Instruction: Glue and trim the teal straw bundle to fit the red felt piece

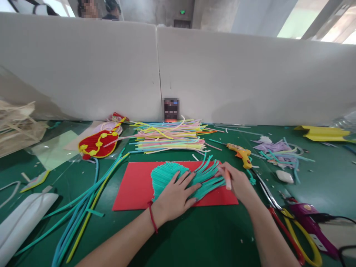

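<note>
A red sheet (133, 189) lies on the green table (200, 237) in front of me. Teal strips (167, 174) are laid on it in a fan shape. My left hand (175, 196) lies flat on the teal strips with fingers spread; a red cord circles its wrist. My right hand (235, 181) is closed around a small orange-pink stick (227, 181), its tip at the right end of the teal strips.
A pile of coloured strips (169, 137) lies behind the sheet. A yellow glue gun (240, 152), scissors (280, 215) and a purple tool (311, 222) are at the right. Long teal and yellow strips (83, 207) and a red-yellow craft piece (98, 144) are at the left. A white partition (194, 74) stands behind.
</note>
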`<state>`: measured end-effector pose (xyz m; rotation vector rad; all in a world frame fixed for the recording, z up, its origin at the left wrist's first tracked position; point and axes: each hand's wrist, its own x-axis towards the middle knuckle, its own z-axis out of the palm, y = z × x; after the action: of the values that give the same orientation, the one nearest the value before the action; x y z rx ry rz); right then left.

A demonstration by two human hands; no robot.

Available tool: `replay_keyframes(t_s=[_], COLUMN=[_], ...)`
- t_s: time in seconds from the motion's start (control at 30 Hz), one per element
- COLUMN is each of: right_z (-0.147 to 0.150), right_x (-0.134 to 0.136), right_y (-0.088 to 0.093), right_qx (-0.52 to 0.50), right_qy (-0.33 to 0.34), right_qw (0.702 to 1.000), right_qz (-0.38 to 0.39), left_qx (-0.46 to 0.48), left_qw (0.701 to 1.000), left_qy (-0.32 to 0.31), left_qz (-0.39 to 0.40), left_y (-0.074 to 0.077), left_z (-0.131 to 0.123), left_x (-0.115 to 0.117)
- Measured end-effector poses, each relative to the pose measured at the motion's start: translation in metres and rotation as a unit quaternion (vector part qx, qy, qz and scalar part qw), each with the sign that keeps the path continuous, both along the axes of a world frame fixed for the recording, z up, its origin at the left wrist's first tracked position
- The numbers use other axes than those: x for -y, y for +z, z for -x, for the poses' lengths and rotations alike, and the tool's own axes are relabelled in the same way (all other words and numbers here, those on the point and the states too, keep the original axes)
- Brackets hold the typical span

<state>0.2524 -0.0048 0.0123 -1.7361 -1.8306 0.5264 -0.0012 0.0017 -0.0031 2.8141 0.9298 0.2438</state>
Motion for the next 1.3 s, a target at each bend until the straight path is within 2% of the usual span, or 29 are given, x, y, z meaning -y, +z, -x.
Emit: replay_keyframes(t_s=[0.07, 0.13, 0.2, 0.3, 0.37, 0.43, 0.57, 0.63, 0.73, 0.8, 0.87, 0.93, 1.03, 1.1, 1.17, 1.3], right_z=[-0.017, -0.020, -0.008, 0.021, 0.028, 0.018, -0.020, -0.023, -0.002, 0.015, 0.020, 0.010, -0.018, -0.027, -0.021, 0.007], right_x=[-0.001, 0.000, 0.002, 0.004, 0.004, 0.003, 0.001, 0.002, 0.004, 0.005, 0.004, 0.003, 0.002, 0.004, 0.006, 0.007], right_y=[0.000, 0.002, 0.005, 0.008, 0.009, 0.010, 0.012, 0.014, 0.014, 0.011, 0.008, 0.006, 0.008, 0.011, 0.013, 0.010], right_qx=[0.045, 0.043, -0.001, -0.061, -0.057, -0.024, 0.053, 0.051, -0.011, -0.039, -0.030, -0.005, 0.041, 0.040, 0.004, -0.061], right_qy=[-0.067, -0.078, -0.037, 0.077, 0.126, 0.104, -0.025, -0.049, 0.011, 0.084, 0.117, 0.082, -0.027, -0.045, -0.020, 0.104], right_qw=[0.996, 0.993, 0.996, 0.995, 0.990, 0.994, 0.998, 0.997, 0.999, 0.996, 0.992, 0.996, 0.999, 0.998, 1.000, 0.992], right_qz=[-0.040, -0.078, -0.079, -0.005, 0.021, 0.020, 0.010, -0.011, -0.032, -0.008, 0.017, 0.030, 0.010, -0.008, -0.016, 0.031], left_qx=[-0.002, -0.003, -0.004, -0.006, -0.008, -0.009, -0.005, -0.005, -0.007, -0.008, -0.008, -0.007, -0.003, -0.004, -0.006, -0.004], left_qw=[1.000, 1.000, 1.000, 1.000, 1.000, 1.000, 1.000, 1.000, 0.999, 0.999, 0.999, 0.999, 0.999, 1.000, 1.000, 0.999], left_qy=[-0.001, -0.001, -0.001, -0.002, -0.002, -0.002, -0.009, -0.010, -0.010, -0.012, -0.014, -0.014, -0.010, -0.010, -0.010, -0.014], left_qz=[0.005, 0.008, 0.011, 0.012, 0.013, 0.011, -0.008, -0.020, -0.031, -0.033, -0.035, -0.036, -0.032, -0.027, -0.026, -0.028], left_y=[0.000, 0.001, 0.001, 0.001, 0.001, 0.001, -0.001, -0.003, -0.004, -0.003, -0.003, -0.002, -0.002, -0.003, -0.003, -0.002], left_z=[0.000, 0.000, -0.001, -0.002, -0.002, -0.002, -0.002, -0.002, -0.002, -0.001, -0.001, 0.000, 0.000, 0.000, 0.000, 0.000], left_x=[0.000, 0.000, 0.000, 0.000, 0.000, 0.000, 0.000, 0.000, 0.000, 0.000, 0.000, 0.000, 0.000, -0.001, -0.001, 0.000])
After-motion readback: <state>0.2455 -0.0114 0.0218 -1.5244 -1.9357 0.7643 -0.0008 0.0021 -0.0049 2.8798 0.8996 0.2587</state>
